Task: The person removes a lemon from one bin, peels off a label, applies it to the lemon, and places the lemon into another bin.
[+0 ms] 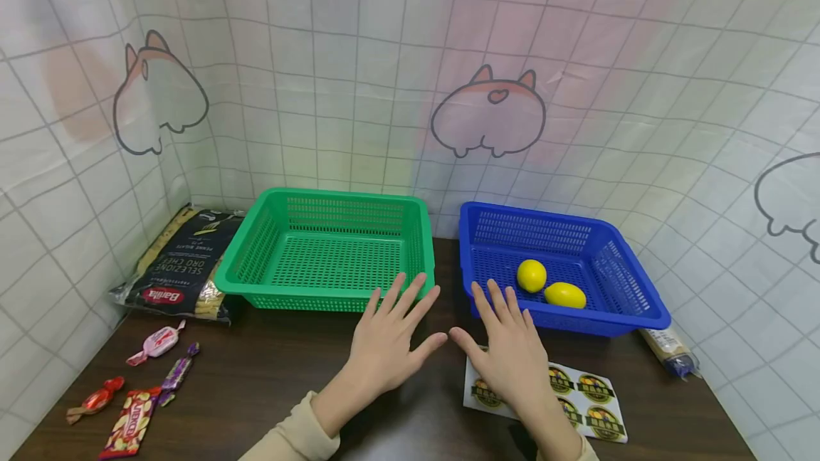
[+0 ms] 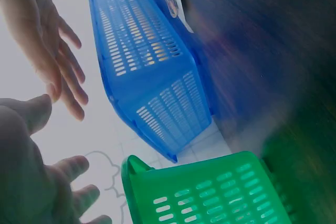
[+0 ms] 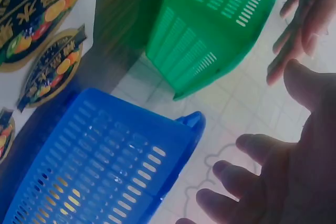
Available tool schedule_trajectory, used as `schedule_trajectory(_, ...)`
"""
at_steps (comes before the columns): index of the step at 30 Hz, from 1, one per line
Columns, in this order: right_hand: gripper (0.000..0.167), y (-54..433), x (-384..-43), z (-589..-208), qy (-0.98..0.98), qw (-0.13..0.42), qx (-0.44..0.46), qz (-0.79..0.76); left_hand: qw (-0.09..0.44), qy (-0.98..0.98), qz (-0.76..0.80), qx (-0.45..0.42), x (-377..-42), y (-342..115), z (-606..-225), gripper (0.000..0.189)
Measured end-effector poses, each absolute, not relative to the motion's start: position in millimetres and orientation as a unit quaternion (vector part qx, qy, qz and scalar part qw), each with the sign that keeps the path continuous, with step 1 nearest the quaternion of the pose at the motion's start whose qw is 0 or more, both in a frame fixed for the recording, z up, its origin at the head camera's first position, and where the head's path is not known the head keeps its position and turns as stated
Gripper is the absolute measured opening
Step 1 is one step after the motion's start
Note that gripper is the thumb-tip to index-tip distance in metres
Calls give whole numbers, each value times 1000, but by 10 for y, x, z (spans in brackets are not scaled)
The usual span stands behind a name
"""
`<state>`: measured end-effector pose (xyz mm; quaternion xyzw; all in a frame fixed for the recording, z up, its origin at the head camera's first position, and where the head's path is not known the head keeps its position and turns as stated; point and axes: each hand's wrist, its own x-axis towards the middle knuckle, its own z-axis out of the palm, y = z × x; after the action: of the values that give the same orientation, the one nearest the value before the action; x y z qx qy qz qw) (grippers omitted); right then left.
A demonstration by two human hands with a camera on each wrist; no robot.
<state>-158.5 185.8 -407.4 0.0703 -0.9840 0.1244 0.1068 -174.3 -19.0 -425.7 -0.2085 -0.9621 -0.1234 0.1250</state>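
Note:
My left hand (image 1: 386,340) hovers with fingers spread in front of the green basket (image 1: 323,301), its fingertips overlapping the near right corner in the head view. Beside it, my right hand (image 1: 510,354) is held with straight fingers before the blue basket (image 1: 615,322), above a sheet of round fruit stickers (image 1: 598,418). The two thumbs point toward each other with their tips close together. Neither hand holds anything. Inside the blue basket lie two lemons, one (image 1: 532,276) near the middle and another (image 1: 566,295) by the front wall. The green basket has nothing in it.
A black bag of Barilla penne (image 1: 186,262) leans by the green basket's left side. Several wrapped sweets (image 1: 156,343) and a red snack packet (image 1: 130,422) lie at the front left. A small clear-wrapped packet (image 1: 669,348) lies right of the blue basket. Patterned cloth walls surround the dark table.

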Motion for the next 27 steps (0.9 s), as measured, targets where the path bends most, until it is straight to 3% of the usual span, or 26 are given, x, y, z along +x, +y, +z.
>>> schedule_trajectory(9, 68, 1980, -1626, -3909, -976, 172, 83, 105, 203, -926, -183, -261, -1793, -82, -4237, 67)
schedule_trajectory(13, 62, 2050, -1683, -3795, -974, 183, 85, 101, 211, -910, -229, -274, -1828, -37, -4231, 63)
schedule_trajectory(23, 55, 2344, -1932, -3407, -982, 156, 94, 57, 94, -912, -288, -274, -1909, 46, -4202, 69)
schedule_trajectory(27, 57, 2521, -2087, -3216, -987, 118, 98, 53, 38, -910, -324, -257, -1950, 87, -4163, 73)
